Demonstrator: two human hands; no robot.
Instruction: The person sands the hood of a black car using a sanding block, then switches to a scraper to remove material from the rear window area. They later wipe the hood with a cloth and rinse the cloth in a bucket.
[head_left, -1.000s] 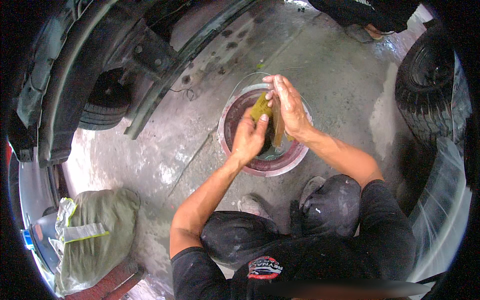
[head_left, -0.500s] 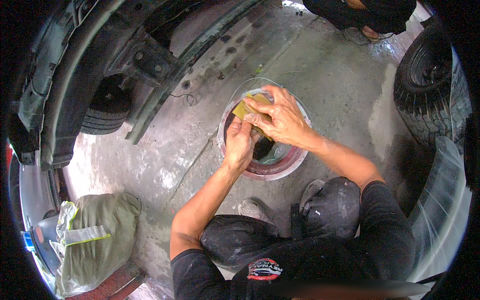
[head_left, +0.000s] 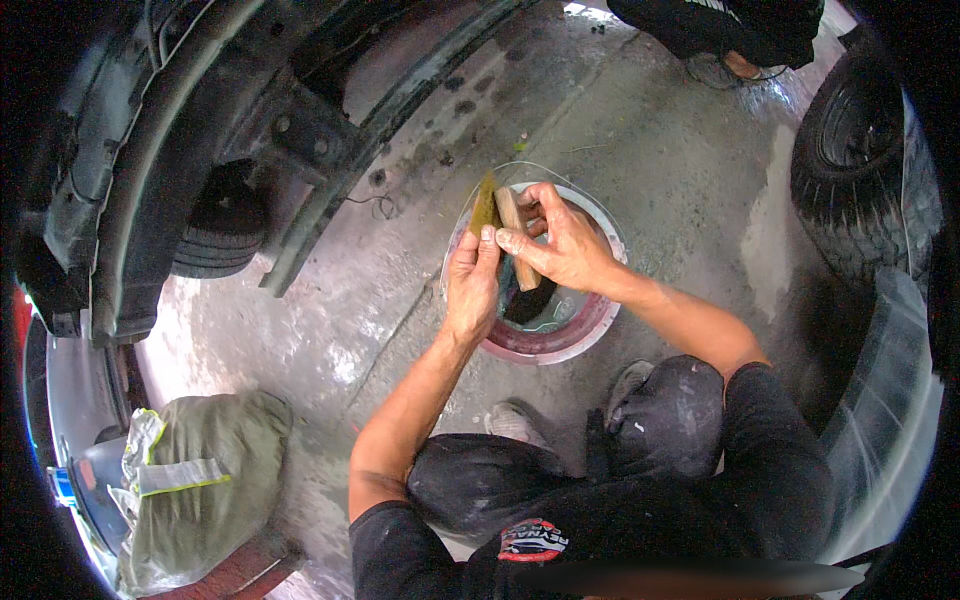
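Observation:
Over a round bucket point(head_left: 603, 232), my left hand point(head_left: 474, 278) pinches a yellow-olive sheet point(head_left: 484, 205), seen nearly edge-on, that looks like sandpaper. My right hand point(head_left: 562, 248) grips a pale wooden block point(head_left: 516, 240) close beside the sheet. The right thumb reaches toward the left fingertips. The bucket has a whitish rim, a reddish inner wall and liquid in it, with something dark inside that I cannot make out. A thin wire handle point(head_left: 530, 163) arcs above its far side.
Vehicle body parts point(head_left: 190, 130) fill the upper left, with a tyre point(head_left: 222, 235) below them. Another tyre point(head_left: 850, 170) stands at the right, near a translucent curved panel point(head_left: 885, 380). A green cloth-covered bundle point(head_left: 215, 480) lies lower left. A person in black point(head_left: 725, 35) is at the top.
The yellow sheet and the wooden block have come apart: the sheet now tilts upright in my left hand, while the block shows in my right. The view has shifted slightly.

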